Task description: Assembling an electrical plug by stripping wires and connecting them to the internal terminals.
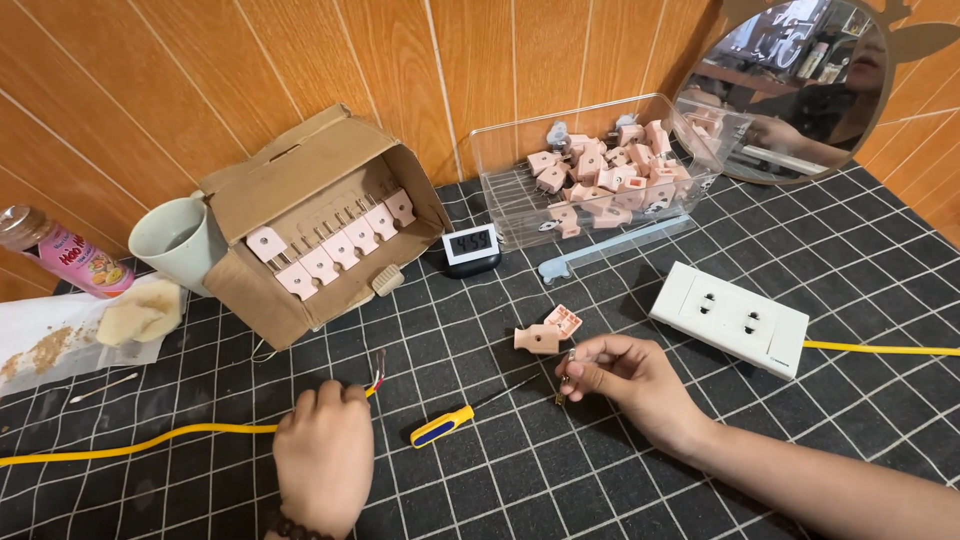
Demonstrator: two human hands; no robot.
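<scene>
My left hand [323, 455] is closed around a yellow cable [150, 441] near its stripped end, where bare red wires [378, 368] stick up. My right hand [622, 374] pinches a small metal part [567, 372] between thumb and fingers. Just beyond it lies an opened pink plug [547, 333] in two pieces on the black grid mat. A screwdriver with a yellow and blue handle [442, 425] lies between my hands.
A cardboard box [290, 190] holds a row of pink plugs. A clear bin [500, 160] holds several more. A small digital clock [471, 247], a white socket strip [730, 316] with yellow cord, a green cup [180, 240], a bottle [62, 253] and a mirror [800, 90] surround them.
</scene>
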